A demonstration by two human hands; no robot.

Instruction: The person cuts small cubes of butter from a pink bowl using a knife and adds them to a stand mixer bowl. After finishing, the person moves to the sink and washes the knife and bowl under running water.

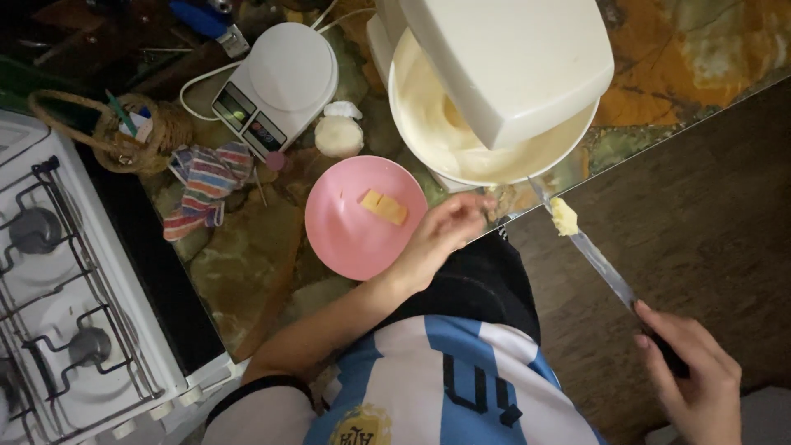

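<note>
1. Closest to the camera is the person's striped light-blue and white shirt (428,387), filling the bottom middle of the view.
2. Right hand (696,379) is clenched around the dark handle of a table knife (597,259), fingers wrapped tight, so the handle is mostly hidden. The blade angles up and to the left toward the counter edge.
3. Sitting on the blade near its tip is a lump of butter (563,217), pale yellow, just beside the rim of the mixer bowl.
4. Left hand (441,235) holds nothing. Fingers are loose and slightly curled, tips resting at the counter edge right by the base of the bowl, next to the pink plate.
5. That pink plate (350,231) sits on the counter with one more slice of butter (384,207) on it, a little right of center.
6. Stand mixer (503,62) is white, with its head tilted over a white bowl (428,115) holding pale creamy batter.
7. Left of the mixer there's a white kitchen scale (276,86), and between them a small whitish round lump (339,134), can't tell what it is.
8. A striped dish towel (202,189) lies crumpled near the scale, beside a small wicker basket (124,132).
9. Far left is a white gas stove (66,313) with black grates.
10. Counter (247,272) itself is mottled green and orange stone.
</note>
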